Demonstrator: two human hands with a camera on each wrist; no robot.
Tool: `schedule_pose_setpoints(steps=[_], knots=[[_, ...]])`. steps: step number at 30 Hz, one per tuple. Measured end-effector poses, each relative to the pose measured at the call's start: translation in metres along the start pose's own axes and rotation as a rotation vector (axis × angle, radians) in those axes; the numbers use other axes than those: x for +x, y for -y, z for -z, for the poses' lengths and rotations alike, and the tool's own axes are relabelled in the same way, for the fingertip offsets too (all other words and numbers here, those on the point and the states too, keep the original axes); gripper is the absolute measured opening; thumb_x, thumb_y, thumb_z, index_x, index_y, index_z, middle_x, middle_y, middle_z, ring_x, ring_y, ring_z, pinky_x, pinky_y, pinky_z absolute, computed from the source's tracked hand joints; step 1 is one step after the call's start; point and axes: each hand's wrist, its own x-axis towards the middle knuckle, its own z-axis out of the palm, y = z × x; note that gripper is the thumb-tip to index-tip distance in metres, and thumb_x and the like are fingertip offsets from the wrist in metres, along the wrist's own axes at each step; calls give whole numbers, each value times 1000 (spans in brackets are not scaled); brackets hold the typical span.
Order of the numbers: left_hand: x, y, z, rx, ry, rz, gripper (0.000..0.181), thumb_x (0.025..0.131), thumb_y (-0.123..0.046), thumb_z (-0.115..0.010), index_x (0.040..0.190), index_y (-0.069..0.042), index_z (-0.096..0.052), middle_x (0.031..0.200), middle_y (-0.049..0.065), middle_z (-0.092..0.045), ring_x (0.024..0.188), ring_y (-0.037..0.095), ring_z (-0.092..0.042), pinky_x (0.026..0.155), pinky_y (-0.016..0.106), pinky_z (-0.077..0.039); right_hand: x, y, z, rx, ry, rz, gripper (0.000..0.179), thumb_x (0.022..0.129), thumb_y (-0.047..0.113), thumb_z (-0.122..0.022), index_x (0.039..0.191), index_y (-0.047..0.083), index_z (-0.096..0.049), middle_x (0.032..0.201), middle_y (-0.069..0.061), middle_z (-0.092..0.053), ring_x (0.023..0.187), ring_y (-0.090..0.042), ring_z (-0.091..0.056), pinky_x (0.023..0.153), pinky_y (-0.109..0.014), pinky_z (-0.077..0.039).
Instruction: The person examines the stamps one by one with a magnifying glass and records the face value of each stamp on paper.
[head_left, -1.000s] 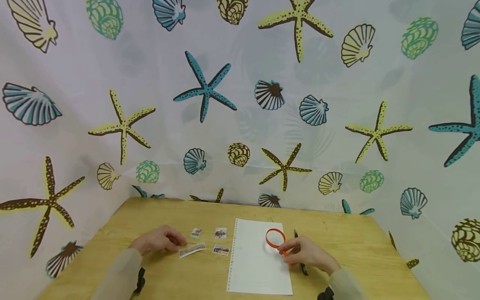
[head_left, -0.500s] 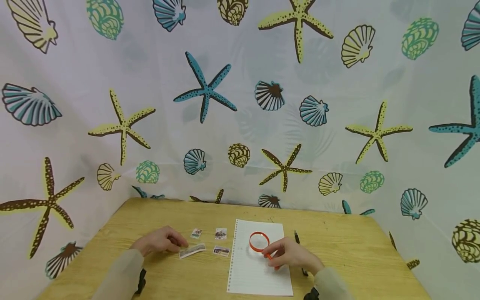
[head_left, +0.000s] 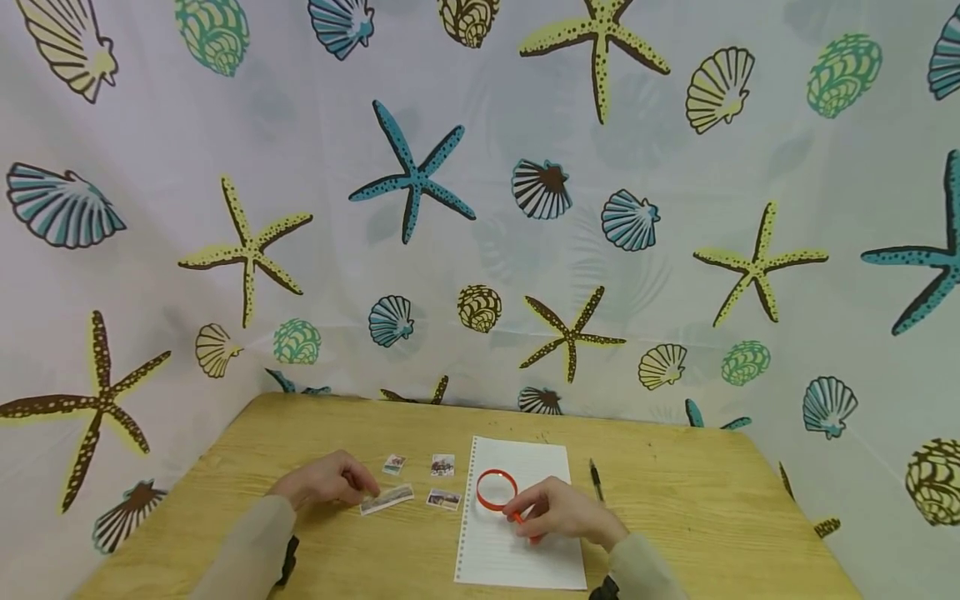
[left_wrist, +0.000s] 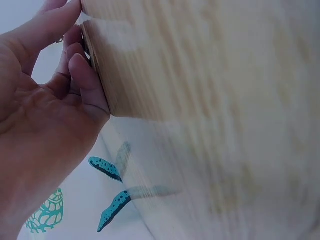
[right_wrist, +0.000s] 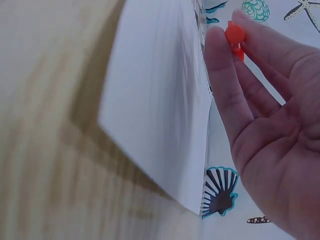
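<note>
My right hand (head_left: 558,512) pinches the handle of a red magnifying glass (head_left: 497,490); its round lens hangs over the left side of a lined loose-leaf sheet (head_left: 517,562). In the right wrist view the handle's round end (right_wrist: 235,34) shows between thumb and fingertips. On the left, my left hand (head_left: 326,479) rests on the table, fingertips touching the left end of a long, slightly bowed stamp-like strip (head_left: 392,499). The left wrist view shows that hand (left_wrist: 55,95) with fingers loosely bent; the strip is hidden there. Small picture stamps (head_left: 393,464), (head_left: 442,465), (head_left: 443,499) lie around the strip.
A black pen (head_left: 596,479) lies right of the sheet, partly hidden by my right hand. The wooden table (head_left: 697,517) ends at a white curtain (head_left: 480,383) printed with shells and starfish, which surrounds it on three sides.
My right hand has carried the magnifying glass leftward across the sheet, from its right edge to near its punched left edge. My left hand has stayed at the strip.
</note>
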Motion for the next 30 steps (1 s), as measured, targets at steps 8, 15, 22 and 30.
schedule_pose_setpoints(steps=[8,15,22,30], knots=[[-1,2,0,14,5,-2,22,83,6,-65,104,7,-72,96,12,-68,71,11,-45,59,23,-39,8,8,-15,18,50,24,29,87,1,-71,116,-2,-70,104,-26,-71,72,-7,-67,64,-24,-56],[3,2,1,17,-13,32,21,82,6,-67,102,3,-74,94,7,-67,74,14,-45,60,24,-39,17,11,-23,24,80,37,29,88,3,-70,116,-2,-70,109,-25,-70,74,-6,-69,64,-22,-55],[4,0,0,26,-19,31,21,82,7,-67,102,3,-74,96,8,-67,76,16,-44,62,24,-39,25,15,-33,-2,66,33,27,86,4,-72,113,2,-72,108,-18,-72,76,-6,-68,64,-22,-55],[2,-1,-1,39,-28,25,21,82,7,-67,101,4,-74,97,10,-67,78,16,-46,64,24,-40,33,13,-39,53,113,44,29,88,3,-70,117,0,-70,111,-19,-71,79,-6,-70,65,-25,-57]])
